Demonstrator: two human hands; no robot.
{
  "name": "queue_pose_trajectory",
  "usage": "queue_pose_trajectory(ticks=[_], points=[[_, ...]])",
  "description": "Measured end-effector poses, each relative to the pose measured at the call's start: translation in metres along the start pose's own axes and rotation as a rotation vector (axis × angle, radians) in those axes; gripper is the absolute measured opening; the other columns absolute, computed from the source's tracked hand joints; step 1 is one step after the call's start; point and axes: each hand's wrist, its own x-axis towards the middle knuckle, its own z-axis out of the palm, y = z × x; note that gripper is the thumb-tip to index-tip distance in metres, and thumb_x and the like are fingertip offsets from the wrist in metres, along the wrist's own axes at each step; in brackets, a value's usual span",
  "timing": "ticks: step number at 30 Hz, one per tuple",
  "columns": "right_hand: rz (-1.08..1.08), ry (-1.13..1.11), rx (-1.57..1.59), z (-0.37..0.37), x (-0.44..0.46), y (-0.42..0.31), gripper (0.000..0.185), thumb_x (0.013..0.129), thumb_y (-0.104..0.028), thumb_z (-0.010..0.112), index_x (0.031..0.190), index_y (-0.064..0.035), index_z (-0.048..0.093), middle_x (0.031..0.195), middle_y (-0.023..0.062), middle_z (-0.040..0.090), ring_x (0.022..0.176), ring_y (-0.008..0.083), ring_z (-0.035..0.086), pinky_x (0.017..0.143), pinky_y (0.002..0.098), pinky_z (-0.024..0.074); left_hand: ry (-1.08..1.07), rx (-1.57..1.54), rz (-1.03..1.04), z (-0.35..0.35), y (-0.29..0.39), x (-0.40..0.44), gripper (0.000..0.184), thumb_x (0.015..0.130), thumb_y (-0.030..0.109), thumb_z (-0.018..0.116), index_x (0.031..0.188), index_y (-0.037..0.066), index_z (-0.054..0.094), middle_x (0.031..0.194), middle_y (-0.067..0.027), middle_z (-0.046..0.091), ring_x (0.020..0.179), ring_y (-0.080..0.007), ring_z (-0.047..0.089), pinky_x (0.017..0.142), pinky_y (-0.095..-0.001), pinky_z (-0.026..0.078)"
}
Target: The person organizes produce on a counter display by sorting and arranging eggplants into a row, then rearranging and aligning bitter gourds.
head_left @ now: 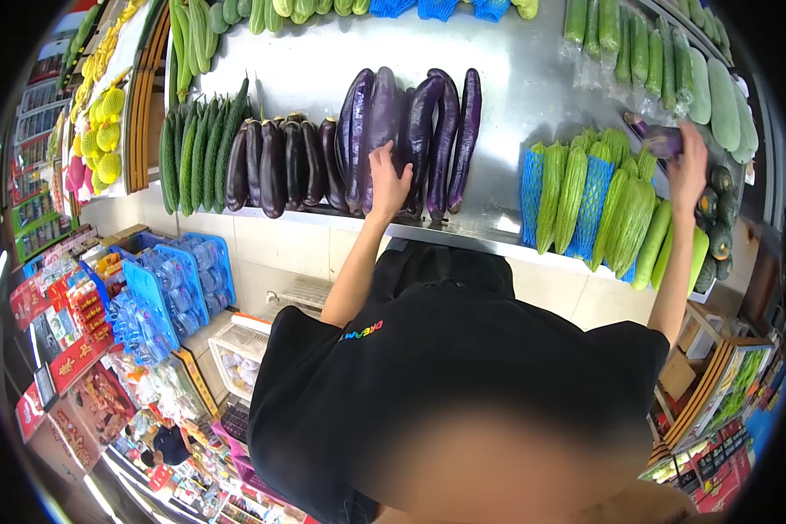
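Observation:
My left hand (pixel 387 182) lies over the lower part of a long purple eggplant (pixel 382 109), its fingers curved around it. This eggplant looks slightly smeared and sits in a row of other long eggplants (pixel 467 131) on the metal counter. Far to the right, my right hand (pixel 690 166) is closed on a purple eggplant (pixel 664 141), blurred, its stem end pointing left. That eggplant hangs above ridged green luffas (pixel 576 188), some in blue net sleeves.
Shorter dark eggplants (pixel 272 166) and cucumbers (pixel 203 144) line the counter's left. Bagged green vegetables (pixel 642 57), pale gourds (pixel 725 105) and dark round squashes (pixel 720 210) lie at right. Blue crates of bottles (pixel 168 288) stand below left. The metal counter (pixel 506 113) shows between the rows.

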Motion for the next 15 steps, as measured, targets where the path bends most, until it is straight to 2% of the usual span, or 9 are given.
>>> queue_pose_trajectory(ticks=[2,4,5,8,9,11,13,14,15], points=[[-0.143,-0.055,0.071,0.007,0.004,-0.05,0.048,0.074,0.002,0.058,0.12,-0.0111,0.059,0.126,0.011,0.056,0.127,0.0317,0.048,0.106,0.0443,0.039,-0.021,-0.025,0.052,0.007,-0.008,0.0,0.062,0.077,0.005,0.071,0.131,-0.005,0.042,0.122,-0.0261,0.045,0.113,-0.0418,0.047,0.098,-0.0436,0.04],[-0.287,-0.101,0.081,0.02,0.003,-0.118,0.044,0.074,-0.001,0.058,0.117,-0.0121,0.061,0.124,0.0111,0.058,0.126,0.0316,0.049,0.107,0.0522,0.0347,-0.069,0.07,0.081,0.011,-0.007,0.001,0.073,0.075,0.009,0.074,0.136,-0.005,0.037,0.124,-0.026,0.043,0.113,-0.0418,0.046,0.098,-0.0439,0.04],[-0.379,-0.158,0.114,0.043,-0.004,-0.143,0.038,0.075,-0.005,0.058,0.112,-0.0135,0.062,0.124,0.0108,0.058,0.127,0.0304,0.049,0.11,0.056,0.0284,-0.087,0.125,0.082,0.01,0.003,0.0,0.076,0.074,0.011,0.075,0.137,-0.005,0.035,0.125,-0.026,0.043,0.113,-0.0418,0.046,0.098,-0.044,0.04],[-0.631,-0.229,0.229,0.105,-0.034,-0.218,0.038,0.08,-0.014,0.054,0.119,-0.0165,0.057,0.134,0.0073,0.052,0.135,0.0232,0.04,0.116,0.0544,0.0208,-0.155,0.178,0.064,0.01,0.006,0.002,0.086,0.074,0.011,0.075,0.142,-0.005,0.026,0.127,-0.0273,0.041,0.116,-0.0448,0.045,0.099,-0.0444,0.04],[-0.873,-0.095,-0.223,0.135,-0.042,-0.236,0.04,0.082,-0.016,0.053,0.121,-0.0168,0.054,0.137,0.0057,0.05,0.137,0.0217,0.037,0.116,0.0551,0.0203,-0.158,0.114,0.045,0.014,-0.002,0.002,0.086,0.074,0.009,0.074,0.143,-0.006,0.025,0.128,-0.028,0.041,0.118,-0.0454,0.044,0.1,-0.044,0.04],[-1.135,0.025,-0.63,0.178,-0.062,-0.267,0.041,0.084,-0.017,0.051,0.125,-0.0168,0.051,0.141,0.0045,0.047,0.139,0.0207,0.034,0.116,0.0564,0.0195,-0.104,0.037,0.105,0.019,-0.017,0.003,0.083,0.075,0.005,0.071,0.142,-0.007,0.024,0.129,-0.0289,0.038,0.116,-0.0485,0.045,0.099,-0.0462,0.041],[-1.049,-0.235,-0.143,0.192,-0.078,-0.294,0.041,0.084,-0.017,0.051,0.125,-0.016,0.05,0.144,0.0061,0.044,0.14,0.0218,0.032,0.115,0.0572,0.0201,-0.076,0.007,0.109,0.008,-0.021,0.004,0.082,0.076,0.004,0.071,0.142,-0.007,0.024,0.131,-0.0286,0.037,0.119,-0.047,0.044,0.102,-0.0437,0.04],[-0.873,-0.449,0.277,0.196,-0.086,-0.304,0.04,0.084,-0.017,0.051,0.124,-0.0154,0.05,0.145,0.0072,0.042,0.14,0.0225,0.032,0.114,0.0574,0.021,-0.069,-0.008,0.112,0.003,-0.022,0.002,0.081,0.076,0.004,0.07,0.142,-0.007,0.024,0.131,-0.0284,0.037,0.121,-0.0462,0.043,0.103,-0.0424,0.04],[-0.861,-0.442,0.26,0.202,-0.094,-0.311,0.039,0.084,-0.016,0.052,0.123,-0.0155,0.052,0.145,0.01,0.042,0.141,0.0233,0.032,0.112,0.0587,0.024,-0.064,-0.031,0.061,-0.004,-0.013,0.0,0.077,0.077,0.001,0.067,0.141,-0.006,0.026,0.129,-0.0287,0.039,0.117,-0.047,0.045,0.101,-0.0449,0.041]])
